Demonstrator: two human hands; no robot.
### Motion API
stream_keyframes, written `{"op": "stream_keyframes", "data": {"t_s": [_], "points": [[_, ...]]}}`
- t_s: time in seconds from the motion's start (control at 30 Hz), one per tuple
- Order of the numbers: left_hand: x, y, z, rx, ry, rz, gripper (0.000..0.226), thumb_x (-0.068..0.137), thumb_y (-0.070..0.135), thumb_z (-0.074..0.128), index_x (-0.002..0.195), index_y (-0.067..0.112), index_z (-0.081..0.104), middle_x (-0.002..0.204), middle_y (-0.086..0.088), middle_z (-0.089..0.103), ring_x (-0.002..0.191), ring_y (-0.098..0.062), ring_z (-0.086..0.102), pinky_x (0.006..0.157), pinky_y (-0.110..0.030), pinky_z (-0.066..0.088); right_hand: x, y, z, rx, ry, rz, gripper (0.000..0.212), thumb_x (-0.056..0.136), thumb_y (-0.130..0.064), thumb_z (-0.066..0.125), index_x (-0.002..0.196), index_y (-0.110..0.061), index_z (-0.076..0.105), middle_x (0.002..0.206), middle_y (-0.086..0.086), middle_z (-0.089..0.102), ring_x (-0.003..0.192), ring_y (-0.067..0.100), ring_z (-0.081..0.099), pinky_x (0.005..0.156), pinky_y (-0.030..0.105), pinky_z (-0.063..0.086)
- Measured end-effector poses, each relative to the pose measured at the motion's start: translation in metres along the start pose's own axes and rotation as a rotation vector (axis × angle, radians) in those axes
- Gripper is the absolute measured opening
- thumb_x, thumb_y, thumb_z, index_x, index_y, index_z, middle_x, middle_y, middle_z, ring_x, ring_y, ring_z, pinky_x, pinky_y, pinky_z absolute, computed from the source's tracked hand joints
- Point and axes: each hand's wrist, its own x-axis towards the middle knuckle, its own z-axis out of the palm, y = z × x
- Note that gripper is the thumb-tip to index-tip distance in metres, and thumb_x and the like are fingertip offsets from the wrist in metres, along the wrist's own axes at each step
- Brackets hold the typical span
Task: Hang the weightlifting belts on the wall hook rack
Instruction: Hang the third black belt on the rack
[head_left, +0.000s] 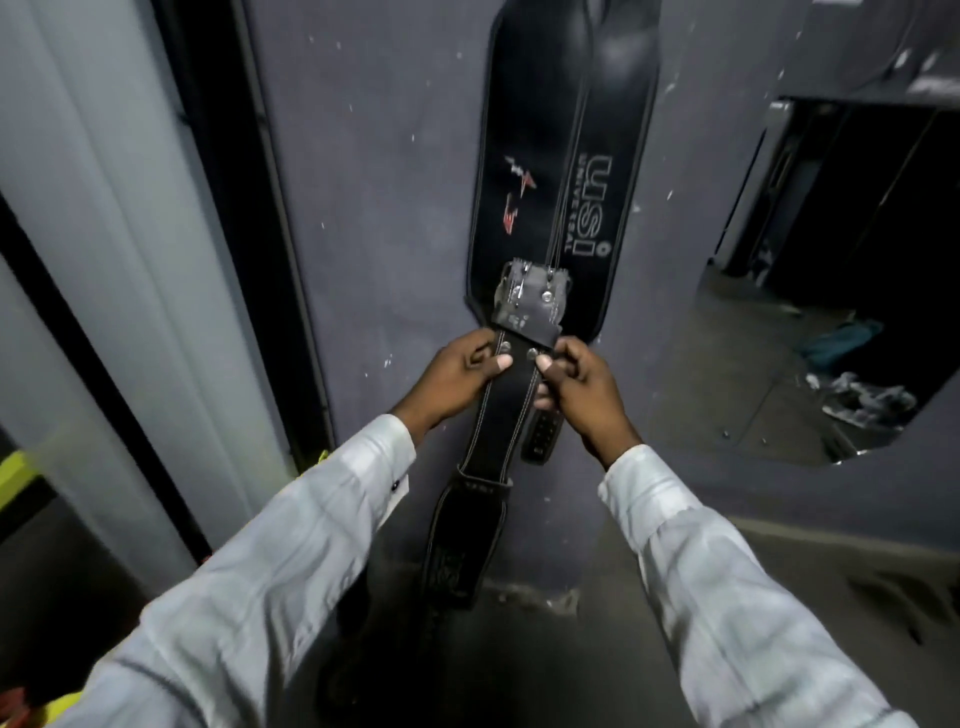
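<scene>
I hold a black leather weightlifting belt (506, 410) with white stitching upright in front of the grey wall. My left hand (457, 371) pinches its left edge just under the metal buckle (530, 301). My right hand (576, 384) pinches the right edge at the same height. The belt's wide padded part hangs down toward the floor. Behind it, two black belts hang flat on the wall: one with a red and white logo (511, 171), one printed "USI Universal" (608, 171). The hook rack is above the frame, out of sight.
A wall mirror (810, 291) is at the right, reflecting the floor and some clutter. A pale pillar (104, 260) and a dark door frame stand at the left. Something yellow (15, 478) lies low at the left. Concrete floor lies below.
</scene>
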Motion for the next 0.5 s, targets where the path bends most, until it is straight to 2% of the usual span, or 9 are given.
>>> {"op": "stream_keyframes", "data": {"t_s": [0.07, 0.1, 0.17, 0.23, 0.27, 0.33, 0.4, 0.5], "points": [[0.005, 0.014, -0.009, -0.016, -0.006, 0.044, 0.028, 0.099, -0.002, 0.047, 0.127, 0.004, 0.050, 0.088, 0.003, 0.065, 0.080, 0.007, 0.062, 0.071, -0.009, 0.047, 0.016, -0.030, 0.001, -0.029, -0.003, -0.088, 0.009, 0.097, -0.011, 0.060, 0.098, -0.019, 0.056, 0.073, 0.003, 0.048, 0.059, 0.015, 0.055, 0.057, 0.031, 0.054], [0.006, 0.016, -0.012, -0.024, 0.002, 0.051, 0.031, 0.100, -0.001, 0.045, 0.130, 0.008, 0.048, 0.080, 0.001, 0.061, 0.074, 0.006, 0.059, 0.068, -0.008, 0.045, 0.023, -0.044, 0.001, -0.053, 0.001, -0.126, 0.009, 0.097, -0.011, 0.060, 0.100, -0.018, 0.057, 0.076, 0.005, 0.049, 0.060, 0.016, 0.055, 0.059, 0.033, 0.055], [0.005, 0.023, -0.017, -0.058, 0.084, 0.075, 0.031, 0.099, 0.013, 0.051, 0.128, 0.020, 0.051, 0.077, -0.007, 0.052, 0.072, -0.013, 0.052, 0.066, -0.021, 0.044, 0.032, -0.075, 0.003, -0.080, -0.006, -0.178, 0.011, 0.097, -0.012, 0.061, 0.098, -0.022, 0.058, 0.077, 0.004, 0.051, 0.061, 0.015, 0.056, 0.059, 0.034, 0.056], [0.010, 0.032, -0.023, -0.079, 0.183, 0.127, 0.034, 0.093, 0.024, 0.055, 0.127, 0.027, 0.055, 0.084, -0.013, 0.056, 0.073, -0.025, 0.050, 0.070, -0.033, 0.044, 0.036, -0.097, 0.006, -0.101, -0.034, -0.224, 0.009, 0.097, -0.016, 0.061, 0.096, -0.025, 0.060, 0.078, 0.005, 0.054, 0.063, 0.013, 0.057, 0.057, 0.031, 0.055], [0.012, 0.040, -0.024, -0.097, 0.219, 0.150, 0.036, 0.093, 0.021, 0.055, 0.128, 0.026, 0.056, 0.091, -0.011, 0.065, 0.078, -0.027, 0.059, 0.073, -0.034, 0.050, 0.035, -0.104, 0.007, -0.136, -0.049, -0.255, 0.005, 0.098, -0.019, 0.060, 0.100, -0.024, 0.060, 0.081, 0.004, 0.057, 0.066, 0.012, 0.058, 0.058, 0.029, 0.055], [0.017, 0.060, -0.028, -0.137, 0.264, 0.180, 0.039, 0.097, 0.008, 0.052, 0.134, 0.020, 0.054, 0.113, -0.008, 0.072, 0.101, -0.024, 0.070, 0.090, -0.035, 0.056, 0.034, -0.113, 0.012, -0.309, -0.046, -0.348, 0.011, 0.101, -0.026, 0.054, 0.109, -0.021, 0.057, 0.088, -0.005, 0.064, 0.071, 0.005, 0.060, 0.066, 0.016, 0.052], [0.024, 0.078, -0.033, -0.154, 0.254, 0.210, 0.043, 0.097, 0.008, 0.052, 0.139, 0.018, 0.051, 0.123, -0.009, 0.068, 0.114, -0.022, 0.066, 0.101, -0.040, 0.053, 0.034, -0.123, 0.014, -0.496, 0.014, -0.437, 0.016, 0.102, -0.025, 0.049, 0.111, -0.014, 0.054, 0.092, -0.005, 0.066, 0.072, 0.005, 0.059, 0.065, 0.007, 0.042], [0.033, 0.098, -0.034, -0.126, 0.230, 0.263, 0.048, 0.095, 0.018, 0.057, 0.142, 0.022, 0.048, 0.126, -0.007, 0.067, 0.117, -0.024, 0.064, 0.103, -0.044, 0.051, 0.043, -0.142, 0.013, -0.594, 0.141, -0.510, 0.014, 0.101, -0.022, 0.050, 0.108, -0.011, 0.054, 0.093, 0.008, 0.069, 0.078, 0.023, 0.062, 0.063, 0.025, 0.035]]}}
